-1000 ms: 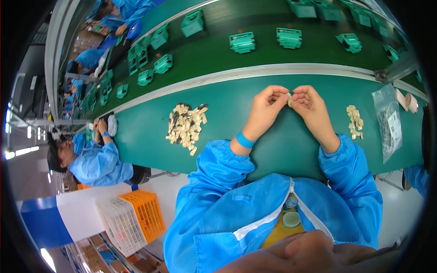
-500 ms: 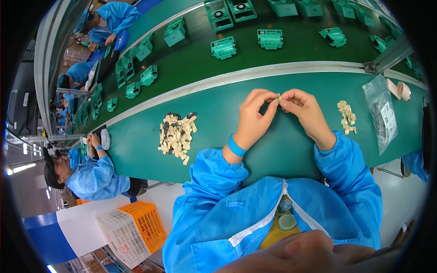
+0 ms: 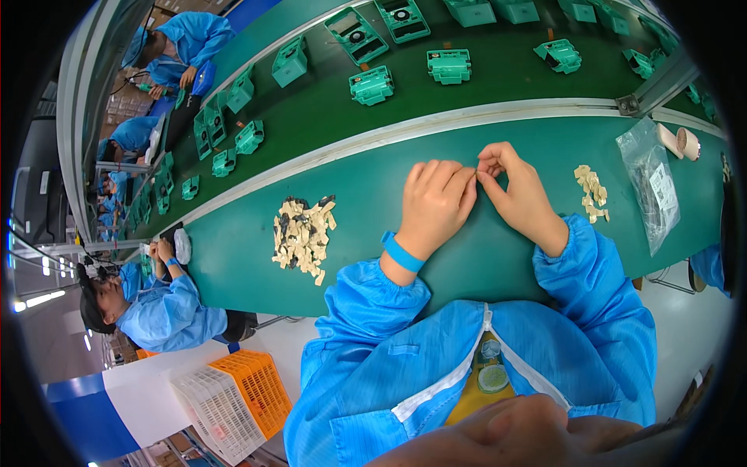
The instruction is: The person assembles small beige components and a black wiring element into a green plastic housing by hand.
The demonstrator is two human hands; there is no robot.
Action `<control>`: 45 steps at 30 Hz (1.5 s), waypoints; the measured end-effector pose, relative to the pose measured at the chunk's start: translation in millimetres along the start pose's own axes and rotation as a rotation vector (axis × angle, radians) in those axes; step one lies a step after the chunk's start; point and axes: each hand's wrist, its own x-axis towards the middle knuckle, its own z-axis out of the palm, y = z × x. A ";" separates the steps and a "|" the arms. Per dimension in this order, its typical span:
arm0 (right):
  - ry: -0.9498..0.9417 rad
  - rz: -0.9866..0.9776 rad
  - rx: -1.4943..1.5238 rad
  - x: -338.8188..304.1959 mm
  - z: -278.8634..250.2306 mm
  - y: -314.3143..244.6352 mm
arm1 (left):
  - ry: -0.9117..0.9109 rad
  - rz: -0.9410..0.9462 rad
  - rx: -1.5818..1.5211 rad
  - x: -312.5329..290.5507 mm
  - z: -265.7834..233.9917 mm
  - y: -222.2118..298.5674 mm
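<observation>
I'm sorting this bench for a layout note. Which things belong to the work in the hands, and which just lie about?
In the work:
left hand and right hand, fingertips together over the green bench
pile of beige pieces
small beige pile

Lying about:
clear plastic bag
tape rolls
green housings on the conveyor
orange crate

A clear plastic bag [image 3: 650, 183] with a white label [image 3: 663, 185] is being left lying flat on the green table [image 3: 373, 210] at the right, just past a little pile of beige parts [image 3: 590, 191].
</observation>
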 end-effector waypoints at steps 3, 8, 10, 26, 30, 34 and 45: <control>-0.024 -0.082 -0.068 -1.2 0.5 -2.7 | 0.001 -0.012 -0.025 -0.9 -0.2 -1.1; -0.097 -0.230 -0.157 1.3 -4.5 -4.9 | 0.006 -0.047 -0.072 -2.6 -0.2 -3.9; -0.104 -0.203 -0.112 0.9 -5.9 -4.1 | -0.018 -0.069 -0.110 -3.5 0.0 -5.9; -0.164 -0.114 0.004 1.4 -13.2 -3.4 | -0.033 -0.073 -0.171 -2.3 -0.9 -3.8; -0.183 -0.132 -0.030 3.2 -15.4 -6.6 | -0.061 -0.049 -0.152 -2.0 -0.5 -6.1; -0.182 -0.086 0.068 3.4 -16.4 -5.7 | -0.072 -0.104 -0.202 -3.2 -0.3 -7.0; -0.182 -0.059 0.123 4.8 -20.1 -7.0 | -0.067 -0.244 -0.373 -5.3 0.8 -3.6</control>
